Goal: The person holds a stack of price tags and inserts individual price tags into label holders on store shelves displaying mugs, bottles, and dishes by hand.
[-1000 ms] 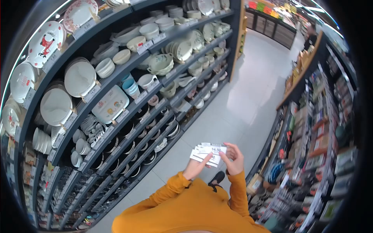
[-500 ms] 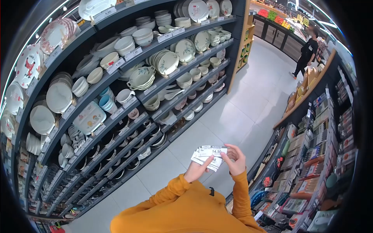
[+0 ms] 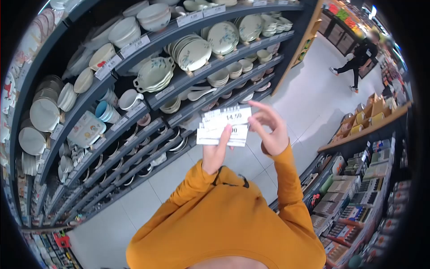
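Note:
My left hand (image 3: 215, 154) is closed on a fanned stack of white price labels (image 3: 215, 134), its thumb lying across the front. The top label reads 14.50, and the one below it is partly covered. At the right edge of the labels is my right hand (image 3: 277, 134), with its index finger stretched out and its fingers apart. Its fingertips are at the top label's edge; whether they press on it I cannot tell. Both arms wear mustard sleeves. Beyond the labels stands a dark shelf unit (image 3: 179, 92) of crockery.
Stacked plates (image 3: 192, 53), white bowls (image 3: 153, 17) and a blue cup (image 3: 106, 112) line the shelves at left. Packaged kitchenware (image 3: 340, 188) hangs at right. A pale tiled aisle (image 3: 304, 103) runs between them. A person in black (image 3: 360, 56) walks at the far end.
My hands and the labels have come up in view, nearer the shelf. My right hand's fingers have spread at the label's edge. The person in black has shifted in the aisle.

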Tool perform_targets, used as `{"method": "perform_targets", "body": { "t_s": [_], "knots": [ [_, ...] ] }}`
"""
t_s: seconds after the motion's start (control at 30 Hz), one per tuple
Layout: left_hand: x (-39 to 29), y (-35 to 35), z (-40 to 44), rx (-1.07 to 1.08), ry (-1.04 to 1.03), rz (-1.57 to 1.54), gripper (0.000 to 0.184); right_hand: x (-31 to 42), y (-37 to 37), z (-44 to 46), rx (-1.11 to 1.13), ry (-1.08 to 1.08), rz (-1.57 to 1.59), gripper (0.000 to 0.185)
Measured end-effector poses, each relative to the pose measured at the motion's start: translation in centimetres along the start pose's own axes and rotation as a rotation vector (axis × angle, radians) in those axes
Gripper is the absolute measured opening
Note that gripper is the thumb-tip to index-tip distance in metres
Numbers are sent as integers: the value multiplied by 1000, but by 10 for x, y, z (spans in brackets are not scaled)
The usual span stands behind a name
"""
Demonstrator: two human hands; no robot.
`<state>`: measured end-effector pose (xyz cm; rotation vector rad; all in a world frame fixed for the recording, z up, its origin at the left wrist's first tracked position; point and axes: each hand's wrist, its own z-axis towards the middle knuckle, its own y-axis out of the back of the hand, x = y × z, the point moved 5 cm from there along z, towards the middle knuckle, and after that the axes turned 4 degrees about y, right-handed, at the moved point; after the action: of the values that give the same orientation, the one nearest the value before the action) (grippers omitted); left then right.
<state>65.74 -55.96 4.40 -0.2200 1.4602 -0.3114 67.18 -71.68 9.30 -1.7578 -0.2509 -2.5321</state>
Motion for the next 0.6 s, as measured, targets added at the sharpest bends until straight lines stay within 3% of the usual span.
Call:
{"method": "perform_targets", "body": {
  "t_s": [0.33,0.6],
  "knots": [
    [14,-39,105,-110,-43,-24,18,-42,59,112,110,58,73,38],
    [51,-118,174,-255,-110,23,18,-76,158,176,192,93,111,37]
  ]
}}
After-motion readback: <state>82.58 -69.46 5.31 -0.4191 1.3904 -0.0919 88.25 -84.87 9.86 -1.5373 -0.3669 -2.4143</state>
